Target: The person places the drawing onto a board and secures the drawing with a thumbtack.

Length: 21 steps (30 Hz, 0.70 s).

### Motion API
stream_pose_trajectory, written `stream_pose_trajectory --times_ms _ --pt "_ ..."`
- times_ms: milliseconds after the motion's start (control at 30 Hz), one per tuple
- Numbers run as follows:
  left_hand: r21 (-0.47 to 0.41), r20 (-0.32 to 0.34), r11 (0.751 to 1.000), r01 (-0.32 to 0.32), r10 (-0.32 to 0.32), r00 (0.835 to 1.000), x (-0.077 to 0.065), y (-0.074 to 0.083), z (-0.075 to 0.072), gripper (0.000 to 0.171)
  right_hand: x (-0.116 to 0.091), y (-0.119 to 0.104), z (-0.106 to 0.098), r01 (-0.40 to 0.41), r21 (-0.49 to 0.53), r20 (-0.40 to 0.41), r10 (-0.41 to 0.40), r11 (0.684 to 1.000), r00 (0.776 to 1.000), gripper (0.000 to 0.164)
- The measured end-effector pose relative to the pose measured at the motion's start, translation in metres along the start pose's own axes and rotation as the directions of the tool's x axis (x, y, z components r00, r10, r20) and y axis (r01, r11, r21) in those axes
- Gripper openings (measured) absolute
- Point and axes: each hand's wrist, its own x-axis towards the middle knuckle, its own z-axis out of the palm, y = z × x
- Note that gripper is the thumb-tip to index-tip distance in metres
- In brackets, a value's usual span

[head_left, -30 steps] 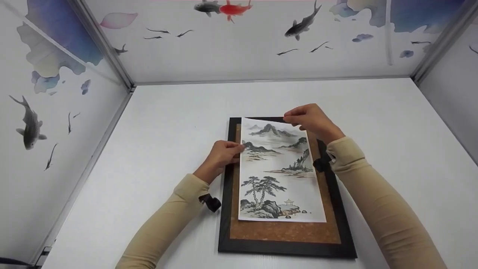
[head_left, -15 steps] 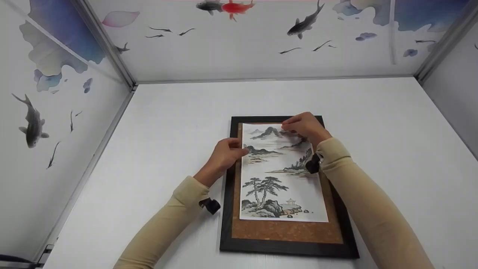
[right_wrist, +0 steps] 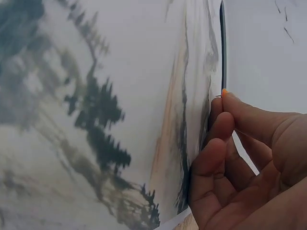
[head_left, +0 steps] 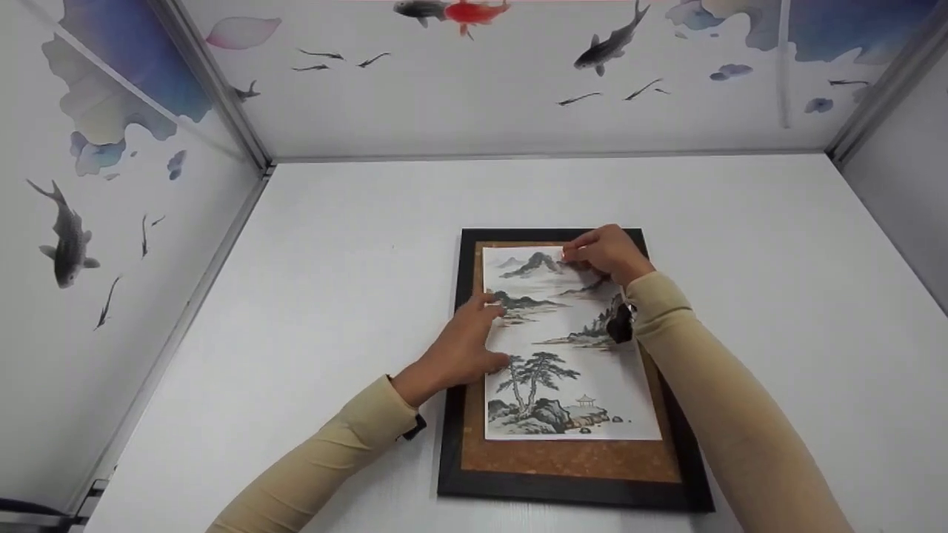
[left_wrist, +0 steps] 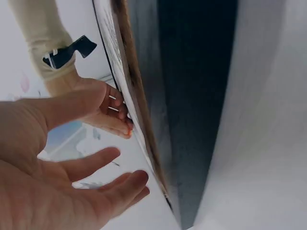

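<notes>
A white sheet with an ink landscape painting (head_left: 555,326) lies over a brown cork board (head_left: 570,457) in a black frame (head_left: 574,494). Near the sheet's top edge, right of its middle, my right hand (head_left: 611,252) pinches a small orange push pin (right_wrist: 225,91) between thumb and forefinger. Its thin needle shows in the right wrist view, and the other fingers curl near the paper. My left hand (head_left: 461,344) is spread at the sheet's left side, thumb and fingers apart and overlapping the edge. In the left wrist view its fingers (left_wrist: 129,189) hold nothing.
The framed board rests on a white table (head_left: 355,259). White panels with fish and lotus prints stand behind (head_left: 518,126) and at the left. A dark object (head_left: 33,512) shows at the lower left corner. Each wrist carries a black strap.
The sheet's raised top has come down flat onto the cork. My right hand moved down with it. My left hand let go of the left edge, slid nearer me and spread its fingers.
</notes>
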Motion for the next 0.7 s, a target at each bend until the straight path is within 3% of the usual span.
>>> stream_pose_trajectory --times_ms 133,300,700 --pt "0.151 0.088 0.987 -0.052 0.039 0.995 -0.0049 0.0048 0.0054 0.065 0.001 -0.001 0.0021 0.014 -0.018 -0.021 -0.014 1.0 1.0 0.029" --pt "0.26 0.144 0.961 -0.092 0.056 0.988 -0.0053 0.0072 0.01 0.042 0.0007 -0.0026 0.0056 0.007 -0.051 -0.06 -0.01 0.999 0.998 0.028" --pt "0.27 0.164 0.957 -0.103 0.059 0.985 -0.0019 0.0082 0.0113 0.029 -0.0016 -0.0054 0.0075 0.023 -0.08 -0.064 -0.029 0.996 0.998 0.026"
